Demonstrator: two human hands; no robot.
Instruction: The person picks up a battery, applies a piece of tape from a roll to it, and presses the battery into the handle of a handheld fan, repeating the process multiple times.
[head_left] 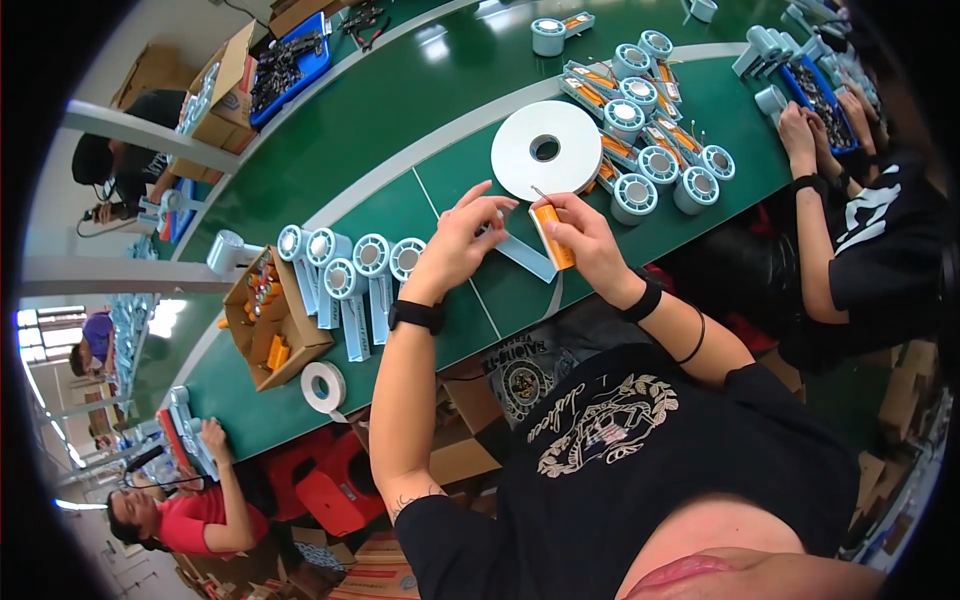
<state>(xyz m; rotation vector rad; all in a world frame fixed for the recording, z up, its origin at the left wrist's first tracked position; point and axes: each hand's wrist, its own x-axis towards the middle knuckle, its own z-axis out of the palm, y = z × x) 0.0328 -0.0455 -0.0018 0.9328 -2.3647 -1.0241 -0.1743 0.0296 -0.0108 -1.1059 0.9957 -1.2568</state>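
Observation:
My right hand [590, 245] grips an orange cylindrical battery [553, 238] with a short dark lead at its top. Left of it, my left hand [463, 243] has its thumb and fingers drawn together; what lies between them is too small to make out. A light blue fan handle [527, 259] lies on the green table between my hands, its upper end partly behind my left fingers. Just beyond my hands rests a big white tape roll [520, 150]. To the left stand several light blue handheld fans [371, 256] in a row, handles toward me.
Several opened fans [640, 130] with orange batteries crowd the right of the table. A cardboard box [270, 325] of batteries and a small tape roll [323, 387] sit at the left. A co-worker's hands [800, 130] are at a blue tray [815, 100] on the right.

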